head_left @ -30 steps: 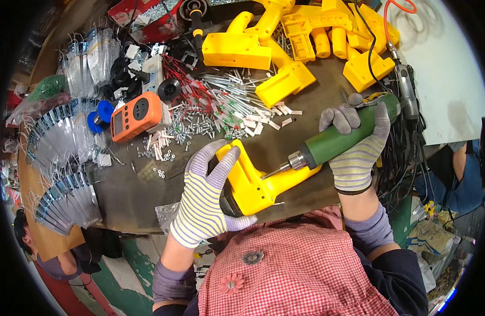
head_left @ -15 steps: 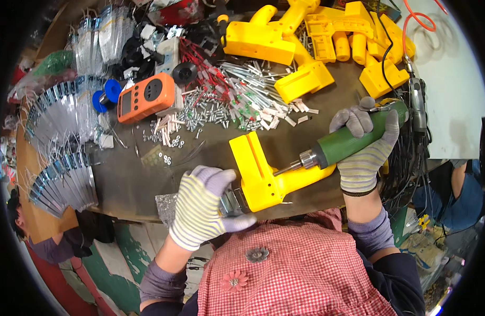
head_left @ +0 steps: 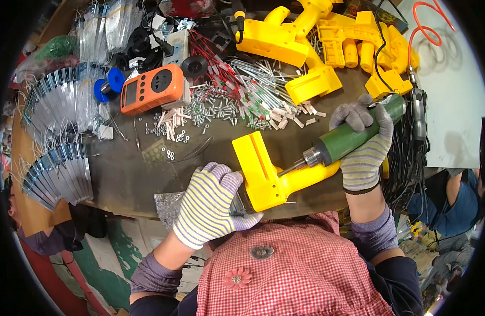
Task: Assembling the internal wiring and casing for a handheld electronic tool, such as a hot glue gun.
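Note:
My right hand (head_left: 363, 145), in a striped glove with grey fingertips, is closed round a green power screwdriver (head_left: 353, 134). Its bit slants down to the left and meets the yellow pistol-shaped plastic housing (head_left: 259, 181) near the table's front edge. At the housing's left side my left hand (head_left: 208, 205), gloved alike, closes on a shiny grey part (head_left: 238, 203). That part lies against the housing and is mostly hidden by the fingers and thumb. A thin metal pin sticks out of the housing's lower right side.
Loose screws (head_left: 213, 108), long bolts and red wires lie behind the housing. Yellow housings (head_left: 274, 42) are piled at the back. An orange meter (head_left: 153, 89), a blue spool (head_left: 109, 85) and fanned metal strips (head_left: 58, 174) sit left. Black cables (head_left: 405, 158) hang at right.
The whole view has shifted slightly. My left fingers have closed further over the grey part, covering more of it. The screwdriver's bit stays at the housing.

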A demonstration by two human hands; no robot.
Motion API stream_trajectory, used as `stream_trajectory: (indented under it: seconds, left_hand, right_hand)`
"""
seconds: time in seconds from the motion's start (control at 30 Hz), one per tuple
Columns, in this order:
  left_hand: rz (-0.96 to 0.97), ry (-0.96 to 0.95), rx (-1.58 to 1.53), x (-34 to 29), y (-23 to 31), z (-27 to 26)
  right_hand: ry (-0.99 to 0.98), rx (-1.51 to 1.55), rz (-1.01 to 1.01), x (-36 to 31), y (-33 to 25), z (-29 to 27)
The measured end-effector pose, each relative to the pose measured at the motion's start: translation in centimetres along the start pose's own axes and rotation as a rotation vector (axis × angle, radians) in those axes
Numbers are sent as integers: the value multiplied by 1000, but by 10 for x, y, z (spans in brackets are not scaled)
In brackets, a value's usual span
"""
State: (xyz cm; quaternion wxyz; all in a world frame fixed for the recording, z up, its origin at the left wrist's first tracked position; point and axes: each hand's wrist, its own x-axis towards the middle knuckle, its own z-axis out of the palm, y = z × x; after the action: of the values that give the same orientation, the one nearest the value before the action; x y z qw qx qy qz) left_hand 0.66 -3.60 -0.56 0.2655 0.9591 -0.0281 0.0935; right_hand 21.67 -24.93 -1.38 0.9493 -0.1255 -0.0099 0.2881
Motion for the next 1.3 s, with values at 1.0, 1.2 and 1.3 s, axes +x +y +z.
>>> stream_trajectory:
  seconds: [1.0,1.2,1.3]
  left_hand:
    - [-43,-93,83,5,5,-11]
    - [-4,-160,80,7,5,-8]
    - [9,-157,74,10,7,-8]
  right_hand:
    - [-97,-26,-32,-20,1,4]
    - [-42,-52,-128,-40,-13,5]
    - [-125,-58,-128,-48,-27,1]
